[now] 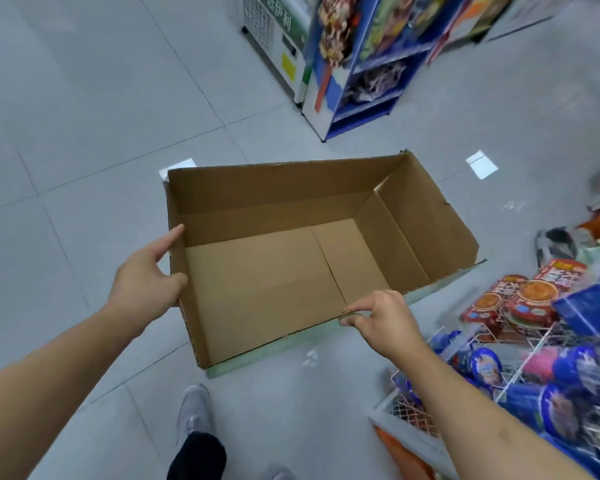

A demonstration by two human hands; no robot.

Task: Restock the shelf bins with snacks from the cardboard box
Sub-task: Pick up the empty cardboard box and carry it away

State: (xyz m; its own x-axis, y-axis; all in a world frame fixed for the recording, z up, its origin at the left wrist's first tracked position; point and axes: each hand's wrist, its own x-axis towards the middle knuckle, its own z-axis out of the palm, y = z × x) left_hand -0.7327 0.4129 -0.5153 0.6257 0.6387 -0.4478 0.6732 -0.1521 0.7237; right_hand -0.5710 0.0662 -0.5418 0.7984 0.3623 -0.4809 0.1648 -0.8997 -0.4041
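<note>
An open brown cardboard box (278, 271) hangs above the floor in the middle of the view, and nothing lies inside it. My left hand (146, 282) grips its left short wall, thumb inside and fingers outside. My right hand (381, 320) pinches the near long rim between thumb and fingers. Red snack packets (510, 303) and blue snack packets (534, 393) fill the white wire shelf bins (478, 337) at the lower right.
The floor is grey tile. A blue display rack (364, 81) stocked with goods stands at the back, with a white freezer cabinet (274, 36) beside it. My grey shoe (194, 414) is on the floor below the box. The shelf's white and orange edge (406, 441) is at the lower right.
</note>
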